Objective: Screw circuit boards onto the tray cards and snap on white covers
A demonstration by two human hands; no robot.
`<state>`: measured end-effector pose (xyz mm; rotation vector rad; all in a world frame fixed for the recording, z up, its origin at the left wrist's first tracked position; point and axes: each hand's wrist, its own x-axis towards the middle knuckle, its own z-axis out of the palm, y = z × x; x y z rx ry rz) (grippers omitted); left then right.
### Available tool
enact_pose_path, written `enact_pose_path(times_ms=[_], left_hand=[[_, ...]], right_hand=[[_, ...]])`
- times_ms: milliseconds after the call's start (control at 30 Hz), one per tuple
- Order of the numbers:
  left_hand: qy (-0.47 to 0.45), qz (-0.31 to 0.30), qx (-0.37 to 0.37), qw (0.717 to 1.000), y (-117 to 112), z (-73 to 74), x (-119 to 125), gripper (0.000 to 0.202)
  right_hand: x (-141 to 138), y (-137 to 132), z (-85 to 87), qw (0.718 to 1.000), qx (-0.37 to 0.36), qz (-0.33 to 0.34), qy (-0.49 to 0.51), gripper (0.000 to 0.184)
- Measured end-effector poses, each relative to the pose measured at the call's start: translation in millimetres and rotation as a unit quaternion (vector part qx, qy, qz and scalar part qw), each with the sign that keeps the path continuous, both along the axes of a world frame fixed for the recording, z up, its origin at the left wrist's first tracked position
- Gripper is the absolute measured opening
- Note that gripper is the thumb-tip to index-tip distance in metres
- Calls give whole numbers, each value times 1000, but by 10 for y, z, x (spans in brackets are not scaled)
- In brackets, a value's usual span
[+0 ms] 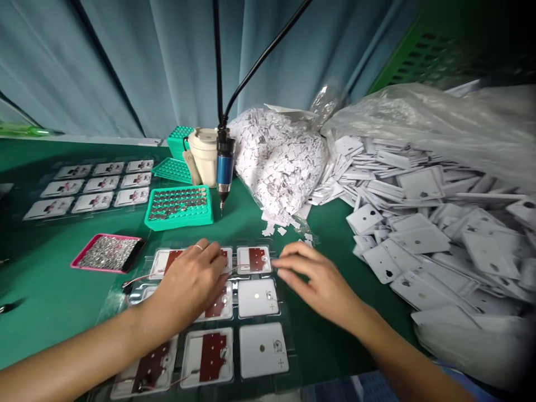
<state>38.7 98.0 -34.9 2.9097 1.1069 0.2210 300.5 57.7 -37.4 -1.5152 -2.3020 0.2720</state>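
A clear tray (293,368) in front of me holds white square plates in a grid, several with dark red circuit boards (213,356) and thin wires on them. My left hand (190,285), a ring on one finger, lies palm down over the tray's upper middle cells with fingers curled onto a plate. My right hand (312,279) hovers at the tray's upper right edge, fingers bent and reaching left toward the top right plate (254,259); whether it holds anything is unclear.
A blue electric screwdriver (224,170) hangs on black cables above the green mat. Behind it stand a teal tray of small round parts (180,207), a cup (204,153) and a pink tray of screws (106,252). White plates (419,240) pile up at right beside plastic bags (276,156).
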Motion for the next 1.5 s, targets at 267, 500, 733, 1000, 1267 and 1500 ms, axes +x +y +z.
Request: enact_pose_path(times_ms=[267, 500, 733, 1000, 1267, 1500], left_hand=[[50, -48, 60, 996, -43, -21, -58, 12], [8, -49, 32, 998, -42, -32, -106, 15], [-12, -8, -107, 994, 103, 69, -118, 4], [23, 27, -90, 995, 169, 124, -21, 14], [-33, -45, -13, 998, 325, 109, 399, 14], [-107, -118, -91, 983, 346, -46, 615, 13]], right_hand=[[939, 1083, 184, 937, 80, -304, -151, 21], [941, 599, 292, 953, 67, -276, -107, 22], [858, -186, -34, 956, -150, -232, 99, 39], [762, -356, -52, 987, 21, -89, -129, 30], [802, -191, -145, 991, -23, -29, -129, 28], [754, -215, -177, 993, -15, -44, -110, 27]])
